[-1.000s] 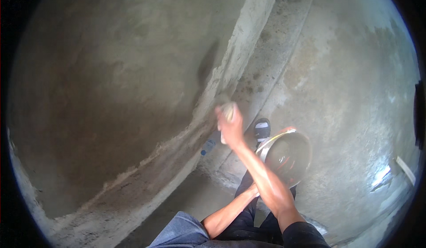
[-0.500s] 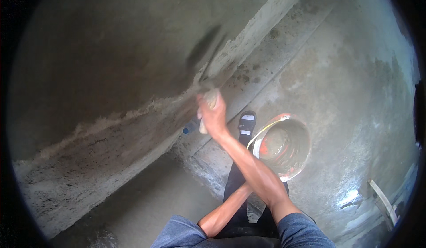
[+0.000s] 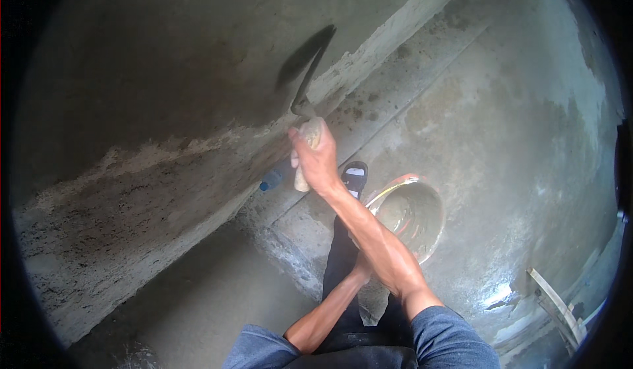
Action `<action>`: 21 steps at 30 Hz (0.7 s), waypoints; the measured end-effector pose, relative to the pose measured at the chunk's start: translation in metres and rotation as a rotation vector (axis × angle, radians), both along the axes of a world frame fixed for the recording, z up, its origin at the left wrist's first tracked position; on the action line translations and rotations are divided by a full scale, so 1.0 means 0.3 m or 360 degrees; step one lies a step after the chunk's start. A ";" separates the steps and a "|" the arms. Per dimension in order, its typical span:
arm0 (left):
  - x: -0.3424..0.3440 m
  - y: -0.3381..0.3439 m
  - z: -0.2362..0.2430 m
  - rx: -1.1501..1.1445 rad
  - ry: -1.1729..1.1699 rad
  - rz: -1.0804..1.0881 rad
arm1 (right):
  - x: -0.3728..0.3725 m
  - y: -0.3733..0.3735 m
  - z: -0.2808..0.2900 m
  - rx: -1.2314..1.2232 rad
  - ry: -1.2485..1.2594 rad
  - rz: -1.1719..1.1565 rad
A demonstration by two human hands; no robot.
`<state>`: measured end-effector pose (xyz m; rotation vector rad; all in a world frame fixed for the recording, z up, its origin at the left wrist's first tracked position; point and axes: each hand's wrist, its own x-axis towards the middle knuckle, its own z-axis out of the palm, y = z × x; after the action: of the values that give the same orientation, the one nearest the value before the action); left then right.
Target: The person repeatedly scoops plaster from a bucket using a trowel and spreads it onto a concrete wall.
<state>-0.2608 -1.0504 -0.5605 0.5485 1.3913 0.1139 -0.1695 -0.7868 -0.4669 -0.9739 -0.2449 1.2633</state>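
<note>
My right hand point(image 3: 316, 154) is closed around the pale handle of a trowel point(image 3: 302, 179). The trowel's thin metal blade reaches up against the grey plastered wall, seen nearly edge-on, with a dark patch like a shadow beside it. Beneath my right forearm crosses my left arm. My left hand point(image 3: 361, 268) shows only in part beside the bucket point(image 3: 440, 214), and its fingers are hidden by the right forearm. That bucket has a smeared, reddish-white rim, with wet grey material inside.
A rough, unplastered-looking band point(image 3: 132, 204) runs along the wall's lower part. Near its foot lies a clear bottle with a blue cap point(image 3: 265, 186). My shod foot point(image 3: 355, 174) stands beside the bucket. At the lower right, a pale wooden strip point(image 3: 554, 293) lies on wet-looking concrete.
My right hand has shifted slightly upward with the trowel, whose blurred blade now shows sharply against the wall. The bucket and bottle sit further left in the picture.
</note>
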 end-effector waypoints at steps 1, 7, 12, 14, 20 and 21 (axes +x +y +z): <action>0.023 0.009 -0.004 0.0015 -0.0011 -0.0010 | 0.016 0.001 -0.032 -0.0020 0.0028 -0.0088; -0.063 -0.031 -0.095 -0.0224 0.0089 0.0028 | 0.257 0.221 -0.214 -0.0217 0.0291 -0.0220; -0.056 0.001 -0.032 -0.0446 0.0127 0.0118 | 0.336 0.217 -0.039 -0.0215 -0.0037 -0.0264; -0.055 0.018 -0.030 -0.0474 0.0117 0.0113 | 0.334 0.172 0.030 -0.0049 -0.0080 -0.0231; -0.043 0.056 -0.009 -0.0383 0.0140 0.0002 | 0.321 0.097 -0.131 -0.0154 0.0368 -0.0259; -0.018 0.067 0.009 -0.0386 0.0198 -0.0076 | 0.329 0.095 -0.181 -0.0258 0.0333 -0.0206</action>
<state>-0.2662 -1.0304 -0.5579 0.3912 1.4870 -0.1284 -0.0707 -0.7583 -0.5212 -0.9705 0.0837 1.2687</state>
